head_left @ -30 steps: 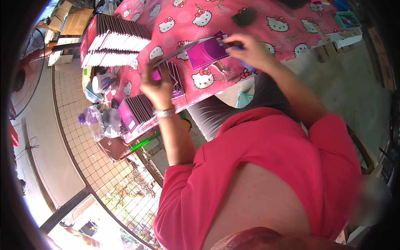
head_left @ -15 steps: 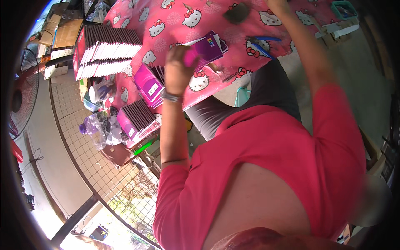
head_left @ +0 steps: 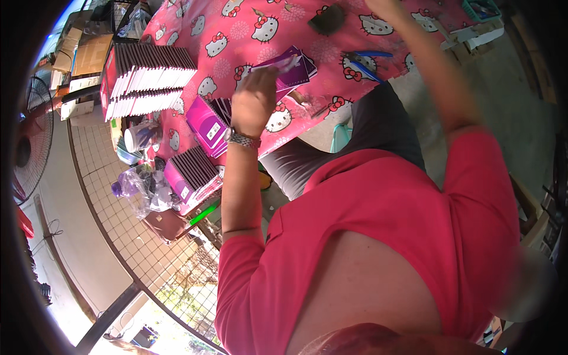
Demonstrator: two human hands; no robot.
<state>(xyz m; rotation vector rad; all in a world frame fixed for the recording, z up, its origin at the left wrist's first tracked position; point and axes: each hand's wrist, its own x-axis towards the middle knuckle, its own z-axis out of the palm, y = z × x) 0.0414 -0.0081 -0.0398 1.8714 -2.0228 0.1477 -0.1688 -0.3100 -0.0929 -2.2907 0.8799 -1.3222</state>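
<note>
My left hand (head_left: 253, 100), with a metal watch at the wrist, grips a thin purple booklet (head_left: 294, 66) lying on the pink cartoon-cat tablecloth (head_left: 236, 35). A small pile of magenta booklets (head_left: 207, 125) sits just left of that hand. My right hand (head_left: 383, 6) is stretched to the far side of the table at the picture's top edge, near a dark lump (head_left: 327, 18); its fingers are cut off. A blue-handled tool (head_left: 364, 59) lies under my right forearm.
A tall double stack of dark-edged booklets (head_left: 148, 77) stands at the table's left, another stack (head_left: 192, 171) at its near corner. A clear plastic bag (head_left: 137, 190), a wire mesh fence (head_left: 136, 236) and a fan (head_left: 29, 139) lie left. A teal basket (head_left: 482, 9) sits far right.
My left hand moved from the stack at the table's left edge to the purple booklet. My right hand left the booklet and reached up to the table's far side.
</note>
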